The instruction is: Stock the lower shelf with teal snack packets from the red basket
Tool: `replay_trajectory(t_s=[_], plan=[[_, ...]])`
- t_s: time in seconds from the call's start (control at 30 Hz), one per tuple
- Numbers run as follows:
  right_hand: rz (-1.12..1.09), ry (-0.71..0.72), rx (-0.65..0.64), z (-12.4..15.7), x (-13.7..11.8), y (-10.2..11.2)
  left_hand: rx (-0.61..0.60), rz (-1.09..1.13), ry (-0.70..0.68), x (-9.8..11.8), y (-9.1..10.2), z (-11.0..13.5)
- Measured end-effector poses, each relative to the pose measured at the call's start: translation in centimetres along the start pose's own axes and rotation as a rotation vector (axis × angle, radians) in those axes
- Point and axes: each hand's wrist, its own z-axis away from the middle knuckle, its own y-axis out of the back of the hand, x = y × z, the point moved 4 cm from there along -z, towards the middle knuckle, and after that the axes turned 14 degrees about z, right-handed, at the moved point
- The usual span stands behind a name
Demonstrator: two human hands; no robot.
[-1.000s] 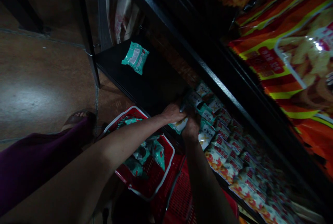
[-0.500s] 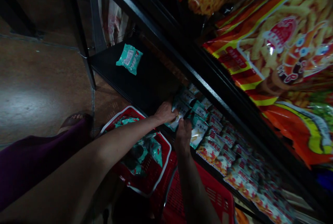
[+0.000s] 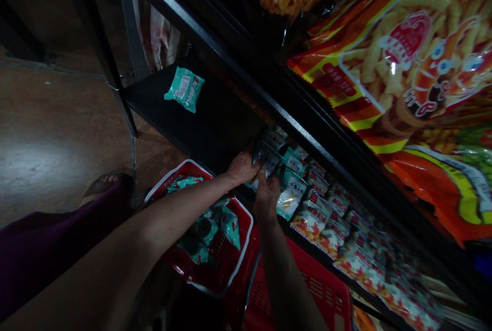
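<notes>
On the low black shelf, my left hand (image 3: pixel 245 166) and my right hand (image 3: pixel 267 191) come together on a green-and-white snack bag (image 3: pixel 268 159). My left fingers grip its left side, while my right fingers press on its near end and partly hide it. Just to the right stands a similar green snack bag (image 3: pixel 291 195), at the front of a row of the same kind. Below my left forearm sits a red shopping basket (image 3: pixel 246 259) with several green snack bags (image 3: pixel 230 226) in it.
One teal snack bag (image 3: pixel 184 89) lies apart on the shelf's left part (image 3: pixel 154 99). White-and-orange snack bags (image 3: pixel 312 218) line the shelf to the right. Large shrimp-stick bags (image 3: pixel 400 59) hang over the upper shelf edge. A second red basket (image 3: pixel 311 280) stands below my right arm.
My right hand has shifted slightly left and covers more of the bag's front. My left hand stays at its side. The whole view has moved a little.
</notes>
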Motion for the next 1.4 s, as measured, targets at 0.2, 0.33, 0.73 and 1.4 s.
replay_trajectory(t_s=[0.2, 0.33, 0.73, 1.4], plan=[[-0.040, -0.030, 0.038, 0.4, 0.1, 0.2, -0.020, 0.027, -0.069, -0.1, 0.0, 0.0], [-0.104, 0.007, 0.031, 0.8, -0.5, 0.3, -0.019, 0.018, -0.080, 0.2, 0.3, 0.3], [-0.161, -0.014, 0.023, 1.7, 0.3, 0.6, 0.006, -0.121, 0.000, 0.5, 1.0, 0.8], [-0.267, -0.311, -0.035, 15.5, 2.5, 4.6, -0.025, -0.355, -0.059, 5.5, 3.4, 8.5]])
